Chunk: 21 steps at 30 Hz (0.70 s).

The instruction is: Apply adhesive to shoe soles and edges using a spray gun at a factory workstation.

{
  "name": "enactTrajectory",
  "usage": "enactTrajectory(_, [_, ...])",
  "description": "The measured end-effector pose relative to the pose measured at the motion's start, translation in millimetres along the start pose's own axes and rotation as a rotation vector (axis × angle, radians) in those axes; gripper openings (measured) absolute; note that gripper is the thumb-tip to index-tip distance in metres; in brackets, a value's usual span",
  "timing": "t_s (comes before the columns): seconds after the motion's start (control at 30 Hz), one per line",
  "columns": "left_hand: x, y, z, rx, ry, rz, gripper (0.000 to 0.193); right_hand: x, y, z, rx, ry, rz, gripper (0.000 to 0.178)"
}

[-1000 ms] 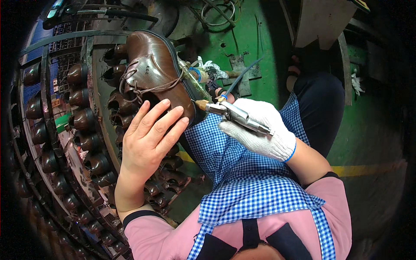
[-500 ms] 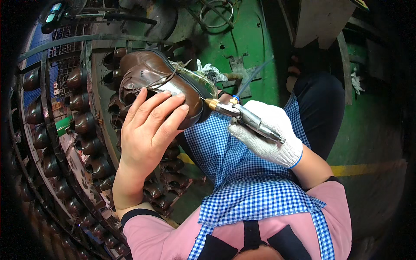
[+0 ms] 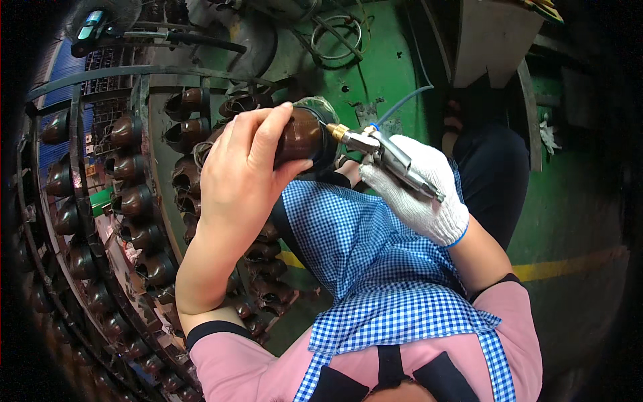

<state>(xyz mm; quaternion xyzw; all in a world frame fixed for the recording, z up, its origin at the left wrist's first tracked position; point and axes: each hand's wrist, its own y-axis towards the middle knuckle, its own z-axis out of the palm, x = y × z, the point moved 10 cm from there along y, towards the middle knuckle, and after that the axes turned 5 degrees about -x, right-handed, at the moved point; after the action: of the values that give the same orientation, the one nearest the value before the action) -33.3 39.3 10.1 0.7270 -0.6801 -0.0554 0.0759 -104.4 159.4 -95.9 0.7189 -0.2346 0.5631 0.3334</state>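
A brown leather shoe [image 3: 299, 137] with a dark sole is held up in front of me. My bare left hand [image 3: 244, 161] is wrapped over its upper, thumb on the near side, hiding much of it. In a white knitted glove, my right hand [image 3: 422, 191] grips a metal spray gun [image 3: 395, 163] with a brass nozzle and a blue air hose [image 3: 405, 102]. The nozzle tip is right at the shoe's edge where upper meets sole; whether it touches, I cannot tell. Pale stringy strands [image 3: 320, 102] stick out beyond the sole.
On my left, a metal rack [image 3: 153, 174] carries many rows of brown shoes [image 3: 137, 199]. A coiled metal ring [image 3: 335, 37] lies on the green surface ahead. A grey box-like stand [image 3: 495, 40] is at the far right, and a yellow line [image 3: 562, 266] crosses the floor.
The shoe has been turned, so its opening and laces no longer show. My left hand has shifted its grip over the upper. The spray gun moved slightly to the right with its nozzle still at the edge.
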Motion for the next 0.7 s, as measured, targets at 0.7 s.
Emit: enactTrajectory(0.7, [71,40,21,0.084,0.381,-0.181,0.045,-9,64,46,-0.067,-0.012,-0.024,0.029])
